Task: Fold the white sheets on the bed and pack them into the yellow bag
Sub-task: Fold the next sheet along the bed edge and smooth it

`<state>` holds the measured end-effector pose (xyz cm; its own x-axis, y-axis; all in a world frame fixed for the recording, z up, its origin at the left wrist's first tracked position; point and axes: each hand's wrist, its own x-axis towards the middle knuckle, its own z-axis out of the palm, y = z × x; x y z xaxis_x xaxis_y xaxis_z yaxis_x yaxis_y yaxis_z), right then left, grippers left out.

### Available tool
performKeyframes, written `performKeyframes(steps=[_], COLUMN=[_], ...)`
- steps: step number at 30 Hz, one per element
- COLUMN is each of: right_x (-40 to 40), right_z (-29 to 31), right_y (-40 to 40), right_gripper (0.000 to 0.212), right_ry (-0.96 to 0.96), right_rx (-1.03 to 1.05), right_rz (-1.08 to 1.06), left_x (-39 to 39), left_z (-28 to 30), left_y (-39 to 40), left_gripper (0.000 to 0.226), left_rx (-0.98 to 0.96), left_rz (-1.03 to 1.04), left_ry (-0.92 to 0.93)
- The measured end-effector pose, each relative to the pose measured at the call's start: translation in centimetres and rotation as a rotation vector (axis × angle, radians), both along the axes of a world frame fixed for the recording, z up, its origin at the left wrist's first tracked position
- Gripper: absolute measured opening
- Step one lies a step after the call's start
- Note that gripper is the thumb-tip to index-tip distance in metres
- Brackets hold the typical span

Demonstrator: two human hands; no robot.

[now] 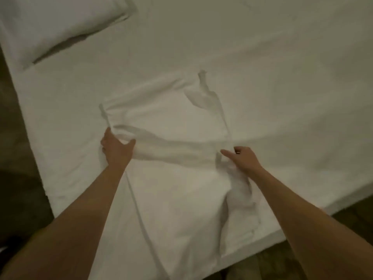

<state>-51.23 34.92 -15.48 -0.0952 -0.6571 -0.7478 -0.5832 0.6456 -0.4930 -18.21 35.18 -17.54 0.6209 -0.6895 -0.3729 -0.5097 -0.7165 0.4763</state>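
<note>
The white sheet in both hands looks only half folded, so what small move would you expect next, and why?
Probably carrying the held fold forward, away from the person, and laying it flat. The left hand and the right hand each grip a side of the white sheet, which is raised in a ridge between them, and its far part lies rumpled on the bed. No yellow bag is in view.

A white sheet [167,126], partly folded and rumpled, is spread over the near corner of the bed [282,67], its near end hanging over the bed's edge. Its left edge is gripped by the left hand [116,147] between thumb and fingers, while its right edge is pinched by the right hand [241,158], on which a ring is worn. A white pillow [54,23] is seen at the upper left, and dark floor [18,158] is visible beside the bed.
</note>
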Motion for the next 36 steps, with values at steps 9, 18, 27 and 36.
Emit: performKeyframes(steps=[9,18,27,36], right_x=[5.8,8.8,9.4,6.6], right_z=[-2.1,-2.8,-3.7,-3.9], right_y=[-14.1,-19.7,-24.0,-17.5], right_gripper=[0.060,0.021,0.033,0.081], right_ry=[-0.243,-0.200,-0.130,-0.233], right_rx=[-0.153,-0.555,-0.265,-0.057], right_rz=[-0.006,0.070,0.120,-0.032], left_x=[-1.8,-0.5,-7.4,-14.7], left_z=[-1.1,0.6,-3.0,-4.6], left_y=[-10.4,-16.3,-14.0,-3.8], left_gripper=[0.066,0.030,0.075,0.072], left_rx=[-0.023,0.169,0.114,0.277], left_rz=[-0.451,-0.247,-0.476,-0.525], left_ry=[-0.384,-0.418,-0.396,-0.397])
